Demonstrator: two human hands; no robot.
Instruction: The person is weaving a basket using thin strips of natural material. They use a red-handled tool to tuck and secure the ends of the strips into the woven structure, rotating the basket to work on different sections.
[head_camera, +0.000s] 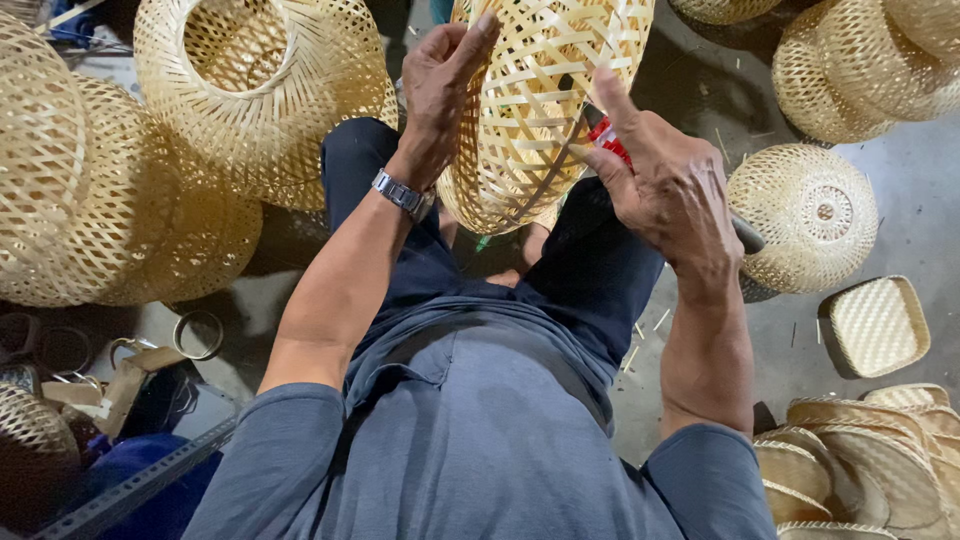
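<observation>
At far left a pile of large woven bamboo shades (90, 190) rests on the floor (900, 170), and beside it another open-topped shade (260, 100) lies tilted with its ring mouth toward me. Below these, at the lower left, I note loose metal rings (198, 335) and a blue angle-iron frame (130, 485). My left hand (440, 85), a metal watch (403, 195) on the wrist, lies flat against the left outer wall of the woven bamboo lampshade (540, 100), fingers stretched upward along the weave; its grip is open-palmed, pressing rather than clasping. The lampshade is held up between both hands above my knees, in the upper centre of the view, its rim turned toward me. My right hand (665, 185) meets the lampshade's right side: thumb and forefinger touch the strips, while the remaining fingers are closed round a red-handled tool (612, 140), most of it hidden behind the hand. Right of that hand a small domed basket (805, 215) sits on the floor, with a shallow rectangular woven tray (878, 325) just beyond it. At lower right lies a stack of flat woven pieces (860, 465); further shades (860, 60) crowd the upper right corner.
</observation>
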